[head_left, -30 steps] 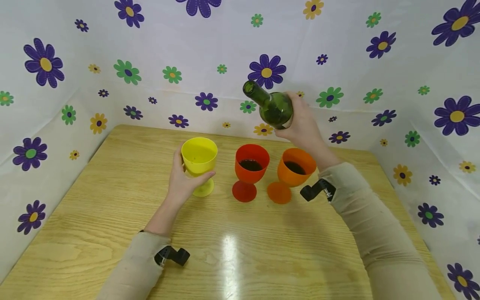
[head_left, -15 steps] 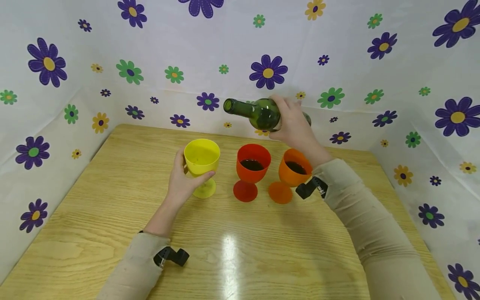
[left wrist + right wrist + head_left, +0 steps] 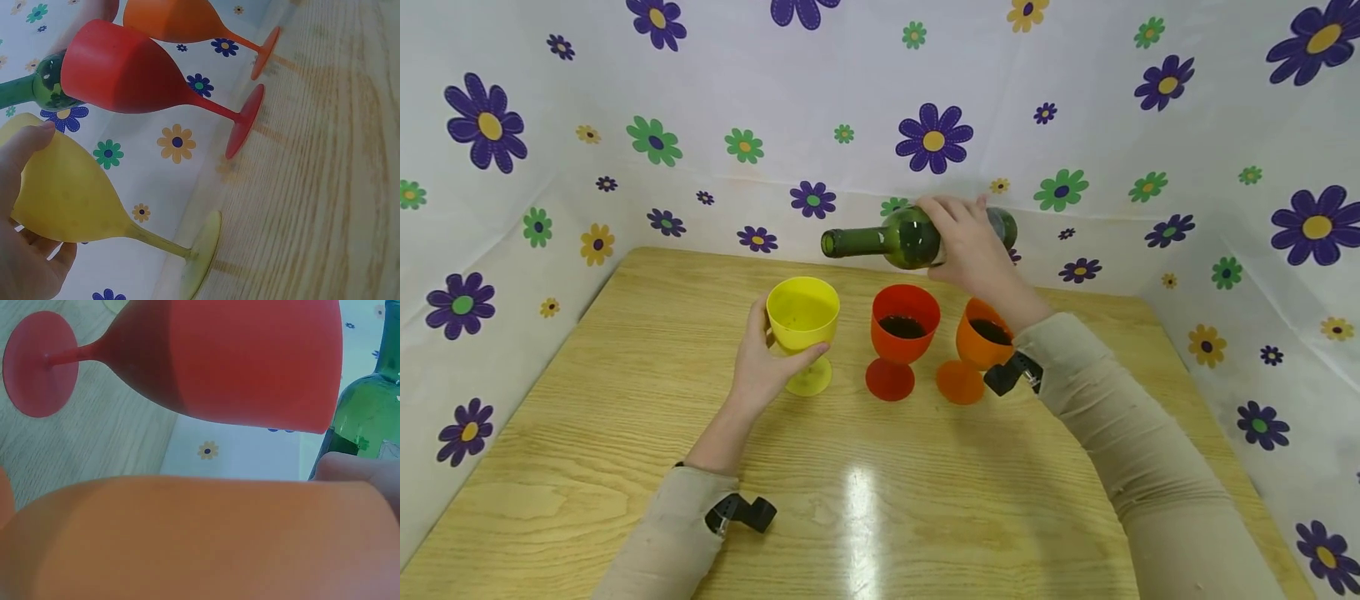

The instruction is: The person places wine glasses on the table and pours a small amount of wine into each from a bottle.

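Note:
My left hand [image 3: 765, 362] holds the bowl of a yellow goblet [image 3: 803, 312], which stands upright with its foot on the table; no dark liquid shows inside it. In my right hand [image 3: 973, 250] I grip a green glass bottle [image 3: 913, 238] by its body, tipped almost level above the goblets. Its mouth points left, over and behind the yellow goblet's rim and apart from it. No stream leaves the mouth. A red goblet [image 3: 905, 337] with dark liquid stands between the hands. Beneath my right forearm is an orange goblet [image 3: 977, 354], also holding dark liquid and partly hidden.
The wooden table [image 3: 820, 475] meets a white flower-print cloth [image 3: 850, 92] at its back and sides. Red and orange goblets stand close together right of the yellow one. Near the right wrist camera, the orange bowl [image 3: 200, 544] fills the lower view.
My right hand has moved the bottle left and lowered its neck, tilting it from sloping upward to nearly level. The left hand keeps its hold on the yellow goblet; the goblets stay put.

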Demonstrator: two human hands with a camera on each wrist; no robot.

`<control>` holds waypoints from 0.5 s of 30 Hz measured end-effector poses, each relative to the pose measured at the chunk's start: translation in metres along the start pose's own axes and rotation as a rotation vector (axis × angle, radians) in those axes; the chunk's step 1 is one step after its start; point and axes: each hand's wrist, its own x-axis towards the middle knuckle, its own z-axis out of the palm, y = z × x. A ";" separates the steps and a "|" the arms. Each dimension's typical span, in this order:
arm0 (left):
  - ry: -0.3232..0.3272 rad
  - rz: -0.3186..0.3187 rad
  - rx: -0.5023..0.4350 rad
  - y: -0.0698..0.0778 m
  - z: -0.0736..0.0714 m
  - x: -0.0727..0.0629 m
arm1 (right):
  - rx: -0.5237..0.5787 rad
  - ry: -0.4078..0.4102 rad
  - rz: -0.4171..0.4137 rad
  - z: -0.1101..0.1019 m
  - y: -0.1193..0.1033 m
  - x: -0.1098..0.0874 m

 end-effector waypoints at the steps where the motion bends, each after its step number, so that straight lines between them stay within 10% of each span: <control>1: 0.000 0.000 0.004 0.000 0.000 0.000 | -0.004 0.000 -0.006 0.000 -0.001 0.000; 15: -0.007 -0.001 0.026 0.000 -0.001 0.000 | -0.117 -0.018 -0.083 0.004 -0.008 0.004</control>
